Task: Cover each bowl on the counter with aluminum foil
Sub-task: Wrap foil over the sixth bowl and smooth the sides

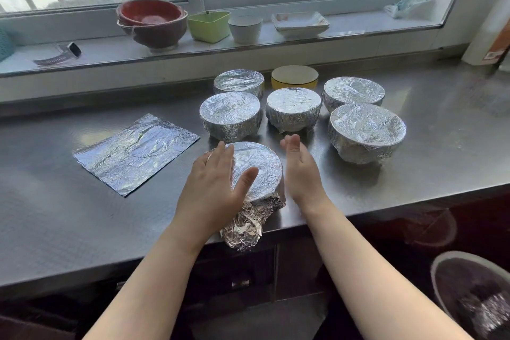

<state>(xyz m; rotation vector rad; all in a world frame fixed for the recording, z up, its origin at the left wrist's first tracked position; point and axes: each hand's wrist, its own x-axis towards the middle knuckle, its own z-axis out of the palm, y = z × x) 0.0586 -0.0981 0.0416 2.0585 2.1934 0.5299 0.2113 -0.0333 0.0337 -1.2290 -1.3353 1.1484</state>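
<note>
**Q:** Hands first — where are they?

**A:** Both reach over the near edge of the steel bench [414, 163]. The left hand [212, 188] lies flat on the foil top of the nearest bowl [262, 171], fingers straight and spread, thumb on the foil. The right hand [300, 168] stands edge-on just at the bowl's 3 o'clock side, fingers straight and together, holding nothing; whether it touches the bowl is unclear.

**Q:** And that bowl?

**A:** Foil is stretched smooth over its rim. At its 6 o'clock side a crumpled foil tail [244, 232] hangs past the bench edge.

**Q:** What else is on the bench?

**A:** Five more foil-covered bowls [230, 114] sit beyond it, from 11 to 2 o'clock, close together. Behind them at 12 o'clock stands one uncovered yellow bowl [294, 77]. A flat foil sheet [135, 153] lies at 9 o'clock, apart from the bowls.

**Q:** Anything further back?

**A:** On the windowsill [110, 55] are stacked red bowls [151, 22], a green container [208, 25], a white cup [245, 28], white square dishes [300, 23] and a wristwatch [62, 54].
</note>
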